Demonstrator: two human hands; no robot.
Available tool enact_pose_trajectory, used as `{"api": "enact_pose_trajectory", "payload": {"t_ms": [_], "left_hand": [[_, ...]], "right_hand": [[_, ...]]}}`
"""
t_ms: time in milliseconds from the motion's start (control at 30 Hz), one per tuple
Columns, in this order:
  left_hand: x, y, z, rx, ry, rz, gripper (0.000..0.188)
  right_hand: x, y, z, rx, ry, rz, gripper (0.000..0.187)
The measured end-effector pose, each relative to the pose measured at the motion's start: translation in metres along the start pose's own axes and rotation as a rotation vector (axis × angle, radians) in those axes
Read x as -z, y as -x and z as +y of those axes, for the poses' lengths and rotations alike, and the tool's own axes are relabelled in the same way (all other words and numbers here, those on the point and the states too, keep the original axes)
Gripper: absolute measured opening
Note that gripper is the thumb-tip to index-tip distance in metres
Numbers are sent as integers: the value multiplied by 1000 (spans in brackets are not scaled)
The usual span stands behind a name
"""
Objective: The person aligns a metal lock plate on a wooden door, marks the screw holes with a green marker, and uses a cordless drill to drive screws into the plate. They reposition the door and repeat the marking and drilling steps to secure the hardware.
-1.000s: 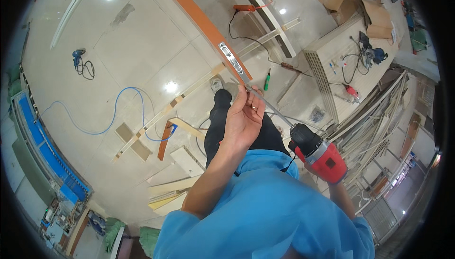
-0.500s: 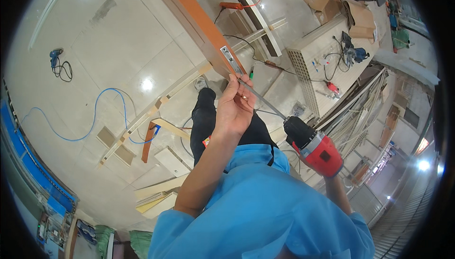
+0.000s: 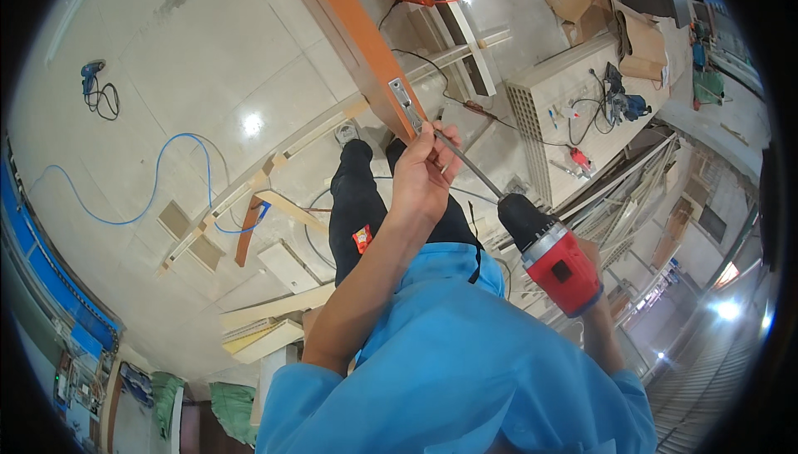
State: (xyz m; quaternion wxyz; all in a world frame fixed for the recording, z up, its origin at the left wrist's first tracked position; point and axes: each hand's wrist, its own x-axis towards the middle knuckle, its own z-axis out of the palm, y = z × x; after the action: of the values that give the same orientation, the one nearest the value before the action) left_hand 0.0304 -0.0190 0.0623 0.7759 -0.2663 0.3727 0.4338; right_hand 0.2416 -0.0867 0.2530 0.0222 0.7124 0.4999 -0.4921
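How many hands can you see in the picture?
2. The left hand is at the far end of the long bit, by the metal plate. The right hand is on the red drill, which hides most of it.

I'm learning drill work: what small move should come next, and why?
Perhaps ease the long bit toward the metal plate: the left hand pinches the bit's far end near the plate, and the right hand grips the red drill.
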Motion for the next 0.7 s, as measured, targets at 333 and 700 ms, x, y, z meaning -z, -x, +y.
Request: {"api": "enact_pose_trajectory", "payload": {"t_ms": [333, 700], "left_hand": [[24, 13, -40, 142, 38, 41, 21], [28, 5, -36, 109, 40, 54, 20]], "right_hand": [[26, 12, -52, -164, 22, -134, 42], [20, 7, -49, -108, 57, -170, 50]]}}
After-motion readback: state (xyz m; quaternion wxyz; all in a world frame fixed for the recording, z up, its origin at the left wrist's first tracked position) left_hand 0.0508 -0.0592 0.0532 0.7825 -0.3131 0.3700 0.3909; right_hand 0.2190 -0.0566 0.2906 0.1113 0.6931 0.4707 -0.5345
